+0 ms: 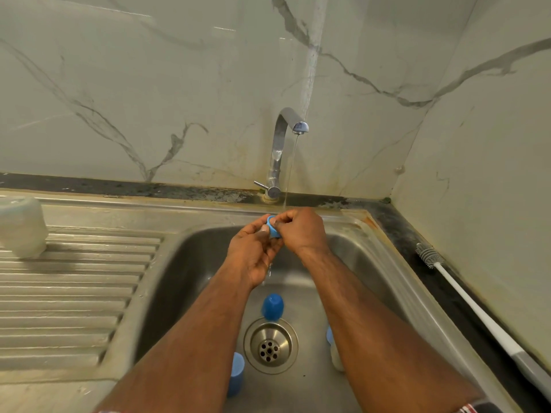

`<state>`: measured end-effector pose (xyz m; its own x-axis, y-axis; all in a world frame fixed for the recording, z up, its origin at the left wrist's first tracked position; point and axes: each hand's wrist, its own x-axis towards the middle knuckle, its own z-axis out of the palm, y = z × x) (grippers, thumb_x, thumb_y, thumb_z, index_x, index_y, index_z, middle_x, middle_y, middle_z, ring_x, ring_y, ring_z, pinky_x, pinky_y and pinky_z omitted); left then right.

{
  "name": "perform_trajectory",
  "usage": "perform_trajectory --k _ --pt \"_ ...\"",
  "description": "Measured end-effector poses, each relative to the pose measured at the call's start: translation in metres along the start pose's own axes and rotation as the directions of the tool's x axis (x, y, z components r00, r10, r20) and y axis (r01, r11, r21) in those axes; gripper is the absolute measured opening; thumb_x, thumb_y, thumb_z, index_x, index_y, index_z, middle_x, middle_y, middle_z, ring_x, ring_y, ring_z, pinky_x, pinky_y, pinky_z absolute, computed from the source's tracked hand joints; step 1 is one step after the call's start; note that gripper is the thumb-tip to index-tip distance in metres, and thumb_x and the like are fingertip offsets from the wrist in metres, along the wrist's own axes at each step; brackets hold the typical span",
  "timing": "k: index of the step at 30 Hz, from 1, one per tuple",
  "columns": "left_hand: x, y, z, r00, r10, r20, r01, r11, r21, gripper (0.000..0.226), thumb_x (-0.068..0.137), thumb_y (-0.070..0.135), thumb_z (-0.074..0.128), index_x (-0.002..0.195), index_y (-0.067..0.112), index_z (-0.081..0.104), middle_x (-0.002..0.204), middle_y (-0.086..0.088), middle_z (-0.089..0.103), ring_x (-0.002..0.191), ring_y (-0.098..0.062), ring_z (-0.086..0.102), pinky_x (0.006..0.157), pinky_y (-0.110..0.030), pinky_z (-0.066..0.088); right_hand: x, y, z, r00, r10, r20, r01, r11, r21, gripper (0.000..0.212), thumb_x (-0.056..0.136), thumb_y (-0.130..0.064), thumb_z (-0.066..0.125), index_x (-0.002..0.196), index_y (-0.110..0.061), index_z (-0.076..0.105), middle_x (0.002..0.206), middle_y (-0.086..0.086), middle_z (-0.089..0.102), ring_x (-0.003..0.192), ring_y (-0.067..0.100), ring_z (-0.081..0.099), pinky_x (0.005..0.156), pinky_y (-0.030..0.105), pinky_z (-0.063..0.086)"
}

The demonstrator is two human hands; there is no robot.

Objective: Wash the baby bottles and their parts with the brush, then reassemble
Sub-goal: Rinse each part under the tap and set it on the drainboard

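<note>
Both hands meet over the far side of the sink (pixel 185 263) under a thin stream of running water. My left hand (pixel 253 251) and my right hand (pixel 301 231) both pinch a small blue bottle ring (pixel 273 228) between them. A blue cap (pixel 272 307) stands in the basin just beyond the drain (pixel 270 345). Another blue cap (pixel 237 377) shows under my left forearm. A bottle with a blue collar (pixel 335 353) is partly hidden behind my right forearm. The white-handled bottle brush (pixel 465 296) lies on the dark counter at the right.
The chrome tap (pixel 281 144) stands behind the sink with water flowing. A clear bottle body (pixel 22 228) stands upside down on the ribbed draining board (pixel 74 293) at the left. Marble-patterned walls close in behind and on the right.
</note>
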<state>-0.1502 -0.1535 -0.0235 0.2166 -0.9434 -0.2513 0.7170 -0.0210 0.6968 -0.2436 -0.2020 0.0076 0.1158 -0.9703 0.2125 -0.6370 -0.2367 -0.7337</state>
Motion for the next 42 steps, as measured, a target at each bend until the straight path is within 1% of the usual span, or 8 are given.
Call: perform_trajectory --k 3,7,11,16,25,30,35,42 --pt "-0.001 0.002 0.001 1.0 0.0 0.01 0.001 1.0 -0.023 0.03 0.105 0.0 0.044 0.123 0.009 0.067 0.111 -0.018 0.074 0.093 -0.024 0.075 0.083 -0.035 0.063 -0.005 -0.005 0.0 0.994 -0.101 0.034 0.101 0.995 0.019 0.018 0.097 -0.017 0.063 0.101 -0.013 0.079 0.085 -0.008 0.072 0.068 0.0 0.059 0.056 0.011 0.042" --pt "0.001 0.004 -0.004 0.999 0.013 -0.043 -0.015 0.999 -0.034 0.029 0.104 0.001 0.047 0.122 0.009 0.068 0.111 -0.017 0.075 0.094 -0.024 0.077 0.076 -0.032 0.064 -0.011 -0.006 -0.008 0.96 -0.162 0.229 0.172 0.985 -0.022 0.024 0.095 -0.011 0.061 0.113 -0.016 0.076 0.09 -0.013 0.065 0.083 0.008 0.058 0.077 0.025 0.049" --pt "0.001 0.003 -0.004 0.998 0.005 -0.061 -0.005 1.0 -0.001 0.029 0.105 0.002 0.047 0.121 0.012 0.069 0.114 -0.015 0.074 0.1 -0.025 0.075 0.088 -0.038 0.062 -0.009 -0.009 -0.013 0.97 -0.132 0.204 0.181 0.953 -0.244 0.02 0.093 -0.022 0.057 0.082 -0.019 0.074 0.077 0.001 0.067 0.067 0.011 0.057 0.065 0.028 0.04" --pt "0.001 0.008 -0.008 1.0 -0.011 -0.02 0.01 0.999 -0.047 0.029 0.105 0.002 0.047 0.12 0.015 0.069 0.116 -0.017 0.073 0.1 -0.026 0.075 0.092 -0.039 0.06 -0.013 -0.016 -0.009 0.952 -0.131 0.276 0.178 0.972 -0.153 0.043 0.092 -0.011 0.061 0.132 -0.025 0.066 0.126 0.001 0.069 0.111 0.018 0.063 0.094 0.029 0.048" --pt "0.006 0.003 -0.004 0.999 -0.006 -0.044 0.007 0.999 0.036 0.024 0.099 -0.005 0.056 0.119 0.004 0.067 0.118 -0.019 0.072 0.108 -0.027 0.072 0.087 -0.032 0.062 0.001 0.013 -0.014 0.997 -0.031 0.07 0.017 0.982 0.187 0.037 0.084 -0.004 0.076 0.118 -0.019 0.072 0.106 -0.004 0.072 0.097 0.013 0.068 0.091 0.039 0.058" --pt "0.003 0.002 0.0 0.999 0.023 0.022 -0.026 0.992 0.126 0.031 0.099 -0.008 0.052 0.121 0.006 0.068 0.112 -0.016 0.075 0.105 -0.026 0.073 0.091 -0.033 0.06 0.004 0.02 -0.002 0.964 0.144 0.222 -0.223 0.893 0.392 0.05 0.088 -0.023 0.077 0.135 -0.014 0.061 0.118 0.004 0.07 0.105 0.019 0.068 0.093 0.041 0.058" --pt "0.007 -0.003 -0.003 0.997 0.03 -0.069 -0.014 0.974 0.226 0.016 0.102 0.001 0.055 0.109 0.001 0.069 0.106 -0.021 0.074 0.085 -0.024 0.074 0.08 -0.033 0.064 0.002 0.015 -0.009 0.997 0.048 -0.058 -0.029 0.955 0.295 0.055 0.081 -0.031 0.083 0.13 -0.017 0.062 0.117 -0.007 0.067 0.107 0.013 0.064 0.096 0.032 0.053" --pt "0.011 -0.003 -0.006 0.988 -0.027 -0.15 0.053 0.984 0.173 0.022 0.107 0.022 0.051 0.117 0.014 0.068 0.117 -0.011 0.07 0.109 -0.029 0.069 0.093 -0.044 0.059 -0.002 0.01 -0.006 0.998 -0.034 -0.057 0.044 0.981 0.187 0.056 0.083 -0.025 0.081 0.134 -0.018 0.058 0.122 -0.004 0.064 0.11 0.013 0.061 0.094 0.027 0.05"
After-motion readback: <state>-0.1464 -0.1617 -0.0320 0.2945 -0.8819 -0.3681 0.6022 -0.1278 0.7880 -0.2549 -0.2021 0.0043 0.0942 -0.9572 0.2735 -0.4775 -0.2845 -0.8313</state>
